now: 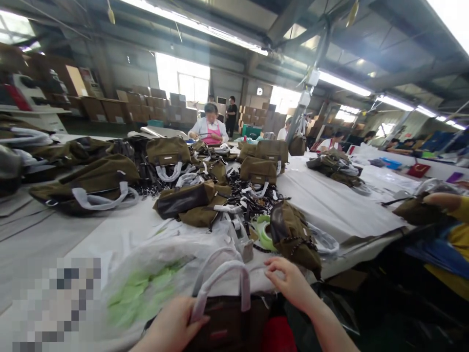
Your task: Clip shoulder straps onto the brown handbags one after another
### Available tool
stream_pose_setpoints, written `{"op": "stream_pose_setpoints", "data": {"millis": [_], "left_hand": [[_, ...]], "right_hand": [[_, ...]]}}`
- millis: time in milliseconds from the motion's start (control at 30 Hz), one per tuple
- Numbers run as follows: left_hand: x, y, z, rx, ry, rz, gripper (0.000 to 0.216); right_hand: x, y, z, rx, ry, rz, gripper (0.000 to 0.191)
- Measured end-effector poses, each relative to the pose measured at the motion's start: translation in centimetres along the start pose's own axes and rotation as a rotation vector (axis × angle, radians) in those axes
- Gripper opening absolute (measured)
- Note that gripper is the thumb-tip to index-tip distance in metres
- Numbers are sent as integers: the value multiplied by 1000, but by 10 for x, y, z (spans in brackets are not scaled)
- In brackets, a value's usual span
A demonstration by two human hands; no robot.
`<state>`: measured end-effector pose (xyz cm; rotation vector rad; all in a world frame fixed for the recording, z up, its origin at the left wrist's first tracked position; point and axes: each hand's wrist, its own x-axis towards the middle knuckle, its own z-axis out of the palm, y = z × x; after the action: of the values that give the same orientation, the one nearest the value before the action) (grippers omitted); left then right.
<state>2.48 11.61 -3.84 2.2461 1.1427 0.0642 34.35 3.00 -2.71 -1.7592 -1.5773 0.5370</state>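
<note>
My left hand (174, 320) is closed on the upper left edge of a dark brown handbag (234, 318), by the foot of its handle. The bag stands upright at the table's near edge, and its two handles (229, 268) are wrapped in whitish film. Held above the bag's right side, my right hand (287, 281) has its fingers slightly bent and apart, with nothing visible in them. Just beyond it lie an olive bag with a dark panel (293, 232), a light green roll (264, 233) and a grey tape dispenser (242, 239).
A clear plastic bag with light green pieces (146, 293) lies at the left. Several olive bags (168, 151) and loose straps (256, 205) are heaped across the white table (315, 195). A co-worker in a yellow sleeve (454, 210) handles a bag at the right; another person (210, 128) sits opposite.
</note>
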Motion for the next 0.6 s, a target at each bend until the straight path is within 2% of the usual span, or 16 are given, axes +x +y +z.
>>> {"op": "stream_pose_setpoints", "data": {"millis": [67,167,267,367,433,600], "left_hand": [[8,-2,6,-102,31,24,35],[21,-14,7,-230,51,-14,45],[30,-25,8,-270,55,-23,47],[31,-29,11,-221,92,-27,47],[30,-29,14,-192,111,-31,46],[28,-32,26,-179,166,-49,43]], "right_hand": [[20,-8,-6,-6,-9,-62,16],[51,-14,-8,-2,-39,-133,15],[78,-12,-2,-98,-93,-134,13],[108,1,5,-278,-102,-3,11],[134,12,6,-347,-63,98,17],[225,40,-7,-453,42,306,27]]}}
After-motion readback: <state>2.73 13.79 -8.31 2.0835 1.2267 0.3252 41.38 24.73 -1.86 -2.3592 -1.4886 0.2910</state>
